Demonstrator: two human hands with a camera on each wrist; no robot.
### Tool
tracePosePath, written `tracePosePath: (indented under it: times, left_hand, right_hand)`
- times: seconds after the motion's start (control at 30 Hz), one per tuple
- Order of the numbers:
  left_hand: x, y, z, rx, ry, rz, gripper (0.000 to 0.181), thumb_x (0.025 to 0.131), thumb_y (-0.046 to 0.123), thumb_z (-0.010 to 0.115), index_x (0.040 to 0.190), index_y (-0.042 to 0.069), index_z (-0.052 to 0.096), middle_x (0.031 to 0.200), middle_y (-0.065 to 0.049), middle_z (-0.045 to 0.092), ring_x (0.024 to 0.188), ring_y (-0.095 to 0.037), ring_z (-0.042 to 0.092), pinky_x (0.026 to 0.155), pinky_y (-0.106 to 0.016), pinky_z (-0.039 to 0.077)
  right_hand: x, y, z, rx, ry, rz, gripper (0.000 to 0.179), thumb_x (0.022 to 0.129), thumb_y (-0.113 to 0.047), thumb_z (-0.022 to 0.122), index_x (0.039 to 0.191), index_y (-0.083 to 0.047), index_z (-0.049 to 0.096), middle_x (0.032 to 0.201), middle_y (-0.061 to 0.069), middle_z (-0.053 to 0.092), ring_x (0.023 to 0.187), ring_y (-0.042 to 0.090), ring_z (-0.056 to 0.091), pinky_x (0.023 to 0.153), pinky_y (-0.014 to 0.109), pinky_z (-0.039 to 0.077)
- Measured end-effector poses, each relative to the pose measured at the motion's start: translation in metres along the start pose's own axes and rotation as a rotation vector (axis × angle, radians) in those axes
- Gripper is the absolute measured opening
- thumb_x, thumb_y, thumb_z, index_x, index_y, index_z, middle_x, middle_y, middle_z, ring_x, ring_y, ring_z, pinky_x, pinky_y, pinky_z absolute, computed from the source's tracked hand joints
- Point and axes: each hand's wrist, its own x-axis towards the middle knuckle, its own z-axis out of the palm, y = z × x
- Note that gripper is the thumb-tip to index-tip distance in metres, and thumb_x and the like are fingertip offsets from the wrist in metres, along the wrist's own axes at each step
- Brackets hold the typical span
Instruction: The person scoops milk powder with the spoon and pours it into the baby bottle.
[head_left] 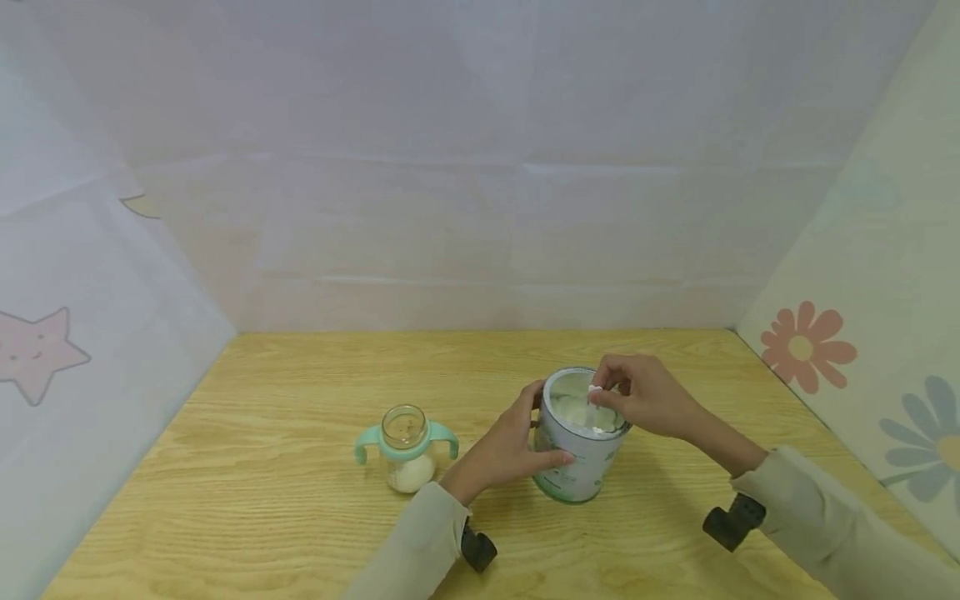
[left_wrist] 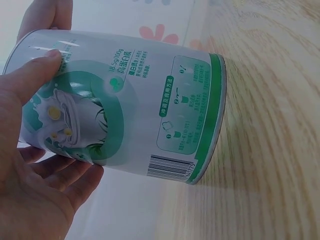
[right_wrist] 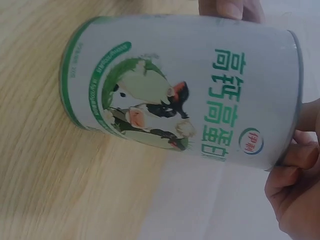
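A white and green milk powder can (head_left: 577, 467) stands without a lid on the wooden table, pale powder (head_left: 576, 410) inside it. My left hand (head_left: 512, 446) grips the can's side, thumb across the front; in the left wrist view the hand (left_wrist: 40, 180) curls round the printed wall. Over the can's rim, my right hand (head_left: 637, 396) pinches a small white scoop (head_left: 595, 395), whose lower part dips toward the powder. The right wrist view has the right hand's curled fingers (right_wrist: 295, 175) at the can's mouth; the scoop is hidden there.
Left of the can stands an uncapped clear baby bottle (head_left: 405, 429) with mint green handles and whitish powder in its bottom. White cloth walls with printed flowers (head_left: 806, 346) and a star (head_left: 39, 352) surround the wooden table (head_left: 285, 433).
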Motion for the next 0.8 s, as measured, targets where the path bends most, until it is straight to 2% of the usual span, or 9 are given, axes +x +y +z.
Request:
tracePosePath:
  times: [0.13, 0.33, 0.47, 0.63, 0.8]
  left_hand:
    - [0.000, 0.000, 0.001, 0.005, -0.005, -0.005, 0.090, 0.086, 0.029, 0.072, 0.151, 0.016, 0.012, 0.148, -0.005, 0.034, 0.134, -0.018, 0.039, 0.107, -0.038, 0.039]
    - [0.000, 0.002, 0.001, -0.001, -0.002, -0.003, 0.090, 0.085, 0.028, 0.073, 0.151, 0.016, 0.013, 0.147, -0.005, 0.035, 0.133, -0.018, 0.039, 0.107, -0.038, 0.039]
    - [-0.001, 0.002, 0.001, -0.005, -0.001, -0.003, 0.090, 0.085, 0.028, 0.073, 0.151, 0.016, 0.013, 0.147, -0.005, 0.035, 0.134, -0.018, 0.039, 0.108, -0.038, 0.039]
    - [-0.001, 0.003, 0.000, 0.002, 0.000, 0.002, 0.090, 0.085, 0.029, 0.072, 0.151, 0.016, 0.012, 0.148, -0.006, 0.034, 0.134, -0.019, 0.039, 0.107, -0.039, 0.039]
    - [-0.001, 0.003, -0.001, 0.002, 0.002, 0.000, 0.089, 0.085, 0.028, 0.072, 0.151, 0.015, 0.013, 0.148, -0.006, 0.034, 0.135, -0.020, 0.038, 0.107, -0.040, 0.039]
  right_hand:
    - [0.000, -0.001, -0.002, 0.026, -0.037, 0.053, 0.013, 0.085, -0.006, 0.070, 0.079, -0.012, 0.060, 0.074, -0.005, 0.064, 0.064, 0.007, 0.059, 0.054, 0.023, 0.046]
    - [0.001, -0.004, -0.007, 0.034, -0.054, 0.130, 0.010, 0.088, -0.008, 0.067, 0.081, -0.011, 0.061, 0.076, -0.001, 0.064, 0.067, 0.010, 0.059, 0.056, 0.024, 0.046]
    - [0.002, -0.008, -0.011, 0.057, -0.038, 0.124, 0.008, 0.089, -0.009, 0.066, 0.083, -0.010, 0.061, 0.077, 0.002, 0.066, 0.064, 0.013, 0.059, 0.054, 0.024, 0.044]
    - [0.004, -0.012, -0.016, 0.053, -0.006, 0.093, 0.009, 0.088, -0.009, 0.067, 0.081, -0.011, 0.062, 0.074, 0.005, 0.066, 0.053, 0.005, 0.048, 0.049, 0.023, 0.040]
    - [0.006, -0.014, -0.021, 0.043, 0.010, 0.091, 0.010, 0.086, -0.007, 0.068, 0.080, -0.010, 0.061, 0.074, 0.007, 0.067, 0.052, 0.002, 0.044, 0.049, 0.023, 0.039]
